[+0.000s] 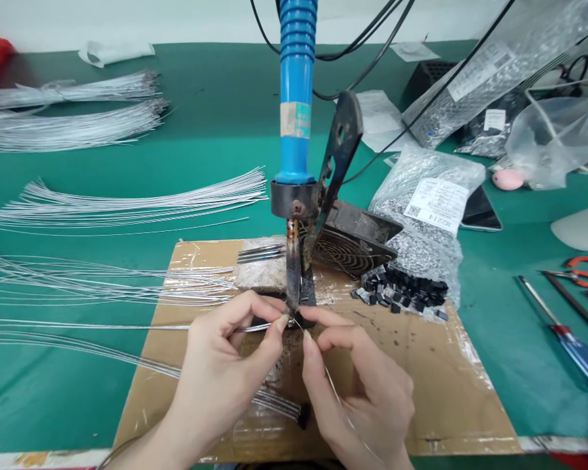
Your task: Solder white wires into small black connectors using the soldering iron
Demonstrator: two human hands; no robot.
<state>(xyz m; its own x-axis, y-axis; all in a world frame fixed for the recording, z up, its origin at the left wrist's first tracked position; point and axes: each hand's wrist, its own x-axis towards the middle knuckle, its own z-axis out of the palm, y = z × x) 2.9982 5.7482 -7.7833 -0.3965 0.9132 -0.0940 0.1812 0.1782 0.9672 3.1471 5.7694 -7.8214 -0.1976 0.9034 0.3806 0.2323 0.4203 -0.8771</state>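
A blue-handled soldering iron (296,85) hangs tip-down in a black metal stand (342,140). Close under its tip, my left hand (225,372) pinches a thin white wire (169,327) that runs off to the left. Whatever lies at the wire's end is mostly hidden by my fingertips. My right hand (360,378) grips a fine strand of solder wire (332,385) between thumb and fingers, its end reaching the iron's tip. Below my left hand lies a bundle of wires (279,405) with black ends.
Cardboard (436,391) covers part of the green table. Several white wire bundles (142,199) lie left. A fan (355,238), loose black connectors (406,289) and a bubble-wrap bag (426,173) stand right, with a screwdriver (568,336) and pliers (585,271) farther out.
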